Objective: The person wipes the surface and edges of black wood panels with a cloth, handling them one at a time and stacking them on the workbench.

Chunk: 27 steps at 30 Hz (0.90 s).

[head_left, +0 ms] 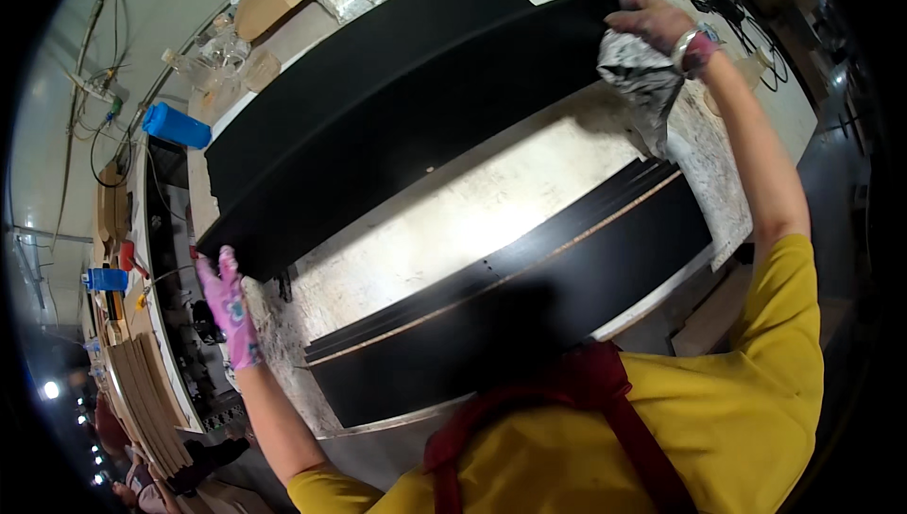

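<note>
Fingers [227, 261] at both ends of a black board [416, 136] over the table [529, 160].
Head view: left hand [231, 310] extended, grip unclear; right hand [654, 21] clutches a crumpled cloth [642, 75]. Likely a wiping step; the next move calls for a steady board.

Centre strip: we have open white tabletop [510, 188] between the long black board [416, 150] and the stacked black boards [510, 316]; a hand could pass lengthwise.
Right end: the grey cloth [642, 79] hanging from our right hand [657, 23] obstructs the strip.
Left end: our left hand [229, 306] occupies the long board's end; bare tabletop remains between it and the stack.
Far left: clear bottles [222, 51] and a blue bottle [177, 126] limit access.
Far right: we note dark cables [732, 8] beyond the right hand.
</note>
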Motion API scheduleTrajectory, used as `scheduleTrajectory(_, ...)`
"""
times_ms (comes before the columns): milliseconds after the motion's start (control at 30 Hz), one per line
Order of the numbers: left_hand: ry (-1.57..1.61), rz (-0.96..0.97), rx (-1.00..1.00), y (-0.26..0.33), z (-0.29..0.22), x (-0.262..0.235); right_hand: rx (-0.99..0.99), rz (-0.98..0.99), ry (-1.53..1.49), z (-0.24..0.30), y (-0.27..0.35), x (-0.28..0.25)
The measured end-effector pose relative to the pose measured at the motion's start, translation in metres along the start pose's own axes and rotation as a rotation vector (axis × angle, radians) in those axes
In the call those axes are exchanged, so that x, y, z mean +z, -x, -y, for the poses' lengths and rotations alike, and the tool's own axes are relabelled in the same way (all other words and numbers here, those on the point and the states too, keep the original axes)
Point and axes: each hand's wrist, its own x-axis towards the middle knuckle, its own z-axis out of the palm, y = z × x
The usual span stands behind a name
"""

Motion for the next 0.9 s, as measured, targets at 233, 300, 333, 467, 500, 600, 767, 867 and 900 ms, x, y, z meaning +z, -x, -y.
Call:
scheduleTrajectory(233, 0.162, 0.035, -0.255, 0.134, -0.006, -0.036, 0.163, 0.293, 0.447, -0.017, 0.11, -0.078)
scheduleTrajectory(300, -0.052, 0.145, -0.206, 0.16, -0.018, -0.028, -0.008, 0.263, 0.582, -0.071, 0.145, -0.073)
scheduleTrajectory(333, -0.059, 0.174, -0.186, 0.165, -0.012, -0.026, 0.129, 0.316, 0.525, -0.079, 0.149, -0.069)
scheduleTrajectory(467, -0.094, 0.266, -0.183, 0.176, 0.013, -0.028, 0.059, 0.052, 0.095, -0.113, 0.146, -0.104)
scheduleTrajectory(500, -0.05, 0.274, -0.225, 0.178, 0.003, -0.03, 0.013, -0.079, 0.021, -0.071, 0.166, -0.106)
scheduleTrajectory(600, -0.054, 0.25, -0.16, 0.178, 0.031, -0.042, -0.046, 0.009, -0.276, 0.012, 0.198, -0.054)
scheduleTrajectory(767, 0.086, 0.354, -0.179, 0.167, 0.019, -0.029, -0.906, 0.008, 0.265, -0.034, 0.26, 0.1)
scheduleTrajectory(867, -0.07, 0.407, -0.142, 0.171, 0.021, -0.036, -0.818, -0.278, 0.524, -0.094, 0.234, 0.078)
scheduleTrajectory(900, -0.085, 0.425, -0.127, 0.174, 0.015, -0.034, -0.486, -0.228, 0.374, -0.143, 0.214, 0.038)
